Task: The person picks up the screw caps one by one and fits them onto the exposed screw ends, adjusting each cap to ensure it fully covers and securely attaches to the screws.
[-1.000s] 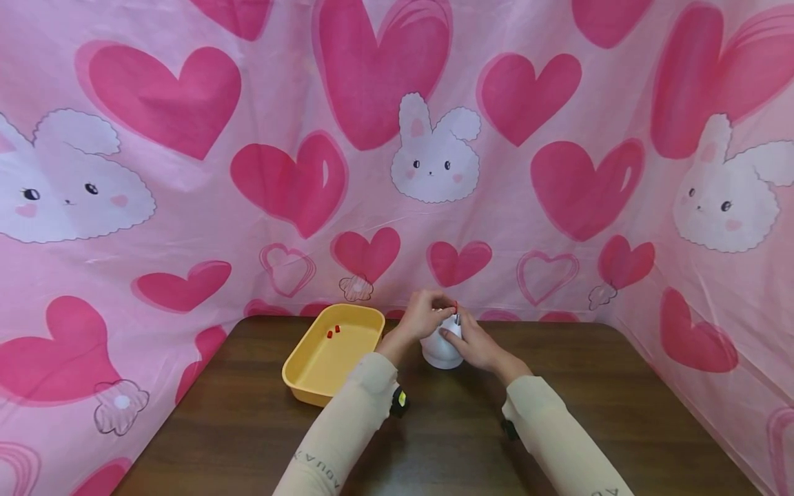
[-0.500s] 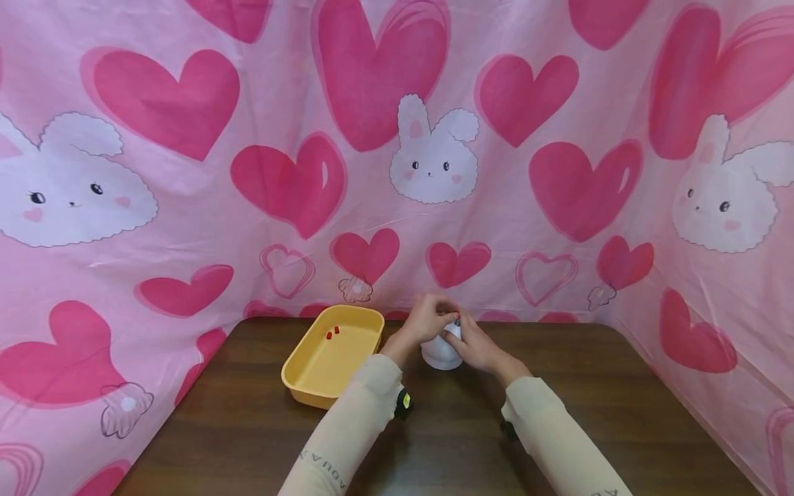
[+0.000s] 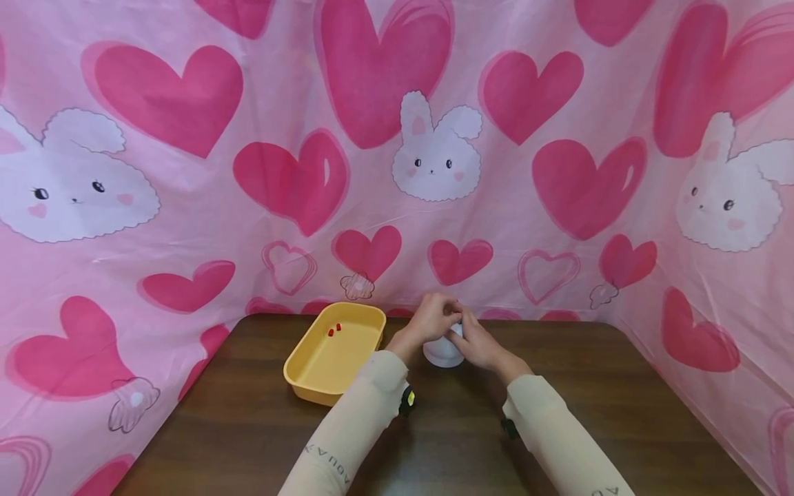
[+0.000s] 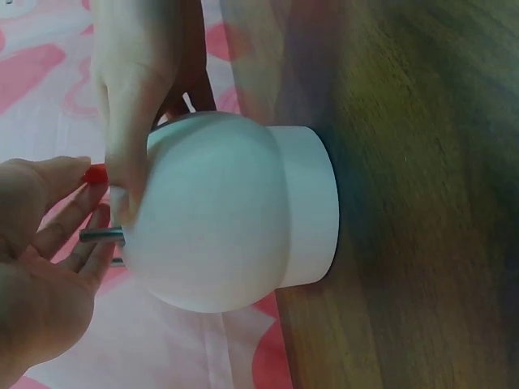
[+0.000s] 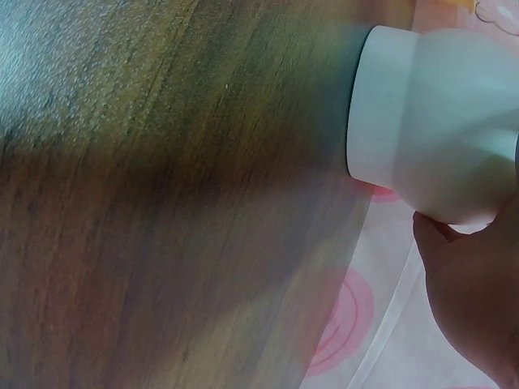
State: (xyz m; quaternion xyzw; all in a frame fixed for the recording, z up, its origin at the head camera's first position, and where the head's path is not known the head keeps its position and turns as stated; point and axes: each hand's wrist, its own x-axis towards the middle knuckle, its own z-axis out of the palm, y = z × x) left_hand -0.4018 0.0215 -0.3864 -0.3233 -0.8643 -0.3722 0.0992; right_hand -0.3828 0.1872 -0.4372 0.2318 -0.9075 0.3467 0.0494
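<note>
A white round-bodied object (image 3: 442,355) with a narrower base stands upright on the table. In the left wrist view, thin metal prongs (image 4: 102,235) stick out of its top. My right hand (image 3: 482,346) grips its upper side, the thumb (image 4: 130,162) lying across it near the prongs. With thumb and fingertips, my left hand (image 4: 36,243) pinches a small red piece (image 4: 96,173) at the top, close beside the right thumb. From the head view that red piece is mostly hidden by the fingers. The right wrist view shows the white body (image 5: 454,121) with the right hand (image 5: 478,292) against it.
Left of the hands, a yellow tray (image 3: 329,362) rests on the dark wooden table (image 3: 453,441). Two small red pieces (image 3: 331,333) lie near its far end. A pink cloth (image 3: 509,207) with hearts and rabbits hangs behind and at both sides.
My left hand has shifted slightly right over the top of the white object, and its fingers now cover the red piece seen there earlier. The right hand has kept its grip.
</note>
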